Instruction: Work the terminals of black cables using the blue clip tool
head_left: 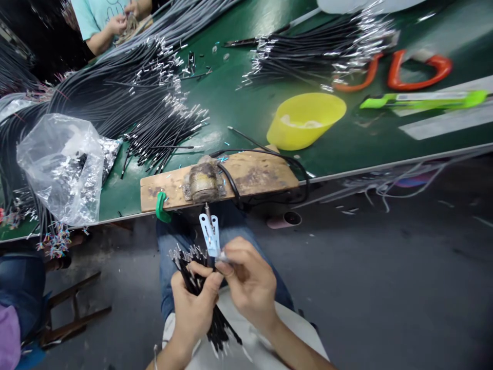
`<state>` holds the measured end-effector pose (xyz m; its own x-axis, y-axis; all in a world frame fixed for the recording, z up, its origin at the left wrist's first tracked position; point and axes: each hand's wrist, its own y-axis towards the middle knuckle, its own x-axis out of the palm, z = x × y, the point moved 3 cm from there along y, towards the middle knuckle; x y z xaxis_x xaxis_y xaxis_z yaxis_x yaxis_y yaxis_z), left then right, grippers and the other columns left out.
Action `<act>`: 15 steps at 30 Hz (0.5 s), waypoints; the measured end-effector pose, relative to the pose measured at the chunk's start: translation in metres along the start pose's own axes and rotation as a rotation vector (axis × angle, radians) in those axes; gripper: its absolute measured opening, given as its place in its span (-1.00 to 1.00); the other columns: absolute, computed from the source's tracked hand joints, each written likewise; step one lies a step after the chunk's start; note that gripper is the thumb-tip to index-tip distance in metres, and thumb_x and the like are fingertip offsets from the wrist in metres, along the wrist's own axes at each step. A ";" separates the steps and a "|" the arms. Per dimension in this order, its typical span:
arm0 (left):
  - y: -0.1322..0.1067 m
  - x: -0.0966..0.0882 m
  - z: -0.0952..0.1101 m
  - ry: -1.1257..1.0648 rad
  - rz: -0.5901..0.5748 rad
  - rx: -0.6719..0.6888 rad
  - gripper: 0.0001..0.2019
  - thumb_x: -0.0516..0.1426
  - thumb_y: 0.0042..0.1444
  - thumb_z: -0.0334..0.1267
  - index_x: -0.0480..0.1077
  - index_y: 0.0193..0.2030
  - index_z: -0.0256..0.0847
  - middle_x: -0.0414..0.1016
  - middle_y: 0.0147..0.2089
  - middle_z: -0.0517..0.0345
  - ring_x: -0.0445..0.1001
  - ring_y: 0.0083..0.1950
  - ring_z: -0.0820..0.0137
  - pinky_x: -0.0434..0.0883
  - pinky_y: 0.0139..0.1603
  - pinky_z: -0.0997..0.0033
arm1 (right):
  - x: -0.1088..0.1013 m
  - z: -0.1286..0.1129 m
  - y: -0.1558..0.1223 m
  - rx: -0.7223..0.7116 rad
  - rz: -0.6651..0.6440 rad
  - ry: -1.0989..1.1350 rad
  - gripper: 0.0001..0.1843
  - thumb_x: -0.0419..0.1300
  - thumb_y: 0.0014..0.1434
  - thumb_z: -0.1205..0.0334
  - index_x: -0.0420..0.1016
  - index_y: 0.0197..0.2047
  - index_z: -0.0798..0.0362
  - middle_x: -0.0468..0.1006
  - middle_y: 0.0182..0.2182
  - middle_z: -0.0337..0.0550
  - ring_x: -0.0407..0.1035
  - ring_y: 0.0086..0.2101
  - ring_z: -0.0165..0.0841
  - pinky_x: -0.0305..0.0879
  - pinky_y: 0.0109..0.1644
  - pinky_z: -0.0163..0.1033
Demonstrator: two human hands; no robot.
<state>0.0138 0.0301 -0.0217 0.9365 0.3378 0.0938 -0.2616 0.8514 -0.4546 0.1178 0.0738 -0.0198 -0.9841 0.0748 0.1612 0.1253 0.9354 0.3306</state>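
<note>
My left hand is closed around a bundle of short black cables with silvery tips, held over my lap. Close beside it my right hand has its thumb and fingers pinched together at the lower end of a light blue clothespin. Something small and pale shows at those fingertips, too blurred to name. The clothespin sits on a thin metal rod, which sticks out from under a worn, tape-wrapped block on a wooden board. My left thumb also reaches near the clothespin's lower end.
A green clamp grips the board at the table edge. Around it lie a clear plastic bag, long cables, a yellow cup, another cable bundle, orange-handled scissors and a green cutter knife. Another person's hands work across the table.
</note>
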 end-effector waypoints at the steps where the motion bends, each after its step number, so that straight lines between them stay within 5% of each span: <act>1: 0.000 0.000 0.000 -0.009 -0.010 -0.009 -0.65 0.27 -0.16 0.02 0.33 -0.61 -0.21 0.17 -0.72 0.34 0.07 -0.72 0.61 0.07 -0.72 0.55 | -0.001 -0.003 0.000 -0.076 0.009 -0.052 -0.85 0.13 0.10 0.43 0.37 -0.44 0.01 0.31 -0.51 -0.24 0.21 -0.45 -0.38 0.17 -0.37 -0.27; 3: 0.000 0.000 0.001 -0.033 -0.051 -0.030 -0.65 0.24 -0.13 0.05 0.35 -0.58 -0.20 0.12 -0.74 0.36 0.00 -0.75 0.62 0.01 -0.74 0.54 | -0.002 -0.004 0.003 -0.057 -0.060 -0.013 -0.88 0.15 0.10 0.38 0.39 -0.45 0.02 0.34 -0.50 -0.22 0.22 -0.45 -0.38 0.19 -0.36 -0.26; 8: 0.008 -0.004 0.012 0.036 -0.048 0.005 -0.66 0.33 -0.37 0.06 0.46 -0.66 -0.19 0.26 -0.79 0.24 0.14 -0.74 0.53 0.08 -0.74 0.48 | 0.004 0.010 0.006 0.676 -0.484 0.578 -0.65 0.24 0.00 -0.07 0.45 -0.44 0.09 0.34 -0.57 -0.25 0.22 -0.54 -0.44 0.18 -0.47 -0.33; 10: 0.009 -0.005 0.020 0.052 0.025 0.079 -0.64 0.34 -0.44 0.10 0.48 -0.68 -0.16 0.40 -0.70 0.13 0.29 -0.66 0.43 0.26 -0.63 0.40 | 0.005 0.012 0.011 0.823 -0.612 0.646 -0.59 0.30 -0.09 -0.10 0.49 -0.43 0.12 0.39 -0.57 -0.23 0.25 -0.54 -0.45 0.20 -0.44 -0.33; 12: 0.008 -0.005 0.027 0.076 0.091 0.157 -0.66 0.33 -0.43 0.10 0.49 -0.68 -0.14 0.47 -0.64 0.09 0.36 -0.57 0.36 0.33 -0.51 0.34 | 0.002 0.015 0.022 0.846 -0.599 0.568 -0.59 0.33 -0.13 -0.07 0.52 -0.41 0.14 0.44 -0.54 -0.21 0.28 -0.51 -0.43 0.22 -0.40 -0.32; 15: 0.003 -0.005 0.035 0.138 0.104 0.210 -0.73 0.34 -0.34 0.02 0.50 -0.66 -0.13 0.47 -0.64 0.11 0.37 -0.57 0.37 0.32 -0.51 0.37 | -0.001 0.015 0.046 0.739 -0.387 0.380 -0.59 0.30 -0.13 -0.12 0.49 -0.52 0.12 0.39 -0.60 -0.27 0.23 -0.53 -0.44 0.19 -0.44 -0.33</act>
<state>0.0002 0.0445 0.0074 0.9213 0.3822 -0.0720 -0.3872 0.8845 -0.2603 0.1230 0.1214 -0.0186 -0.8163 -0.2861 0.5018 -0.4461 0.8641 -0.2330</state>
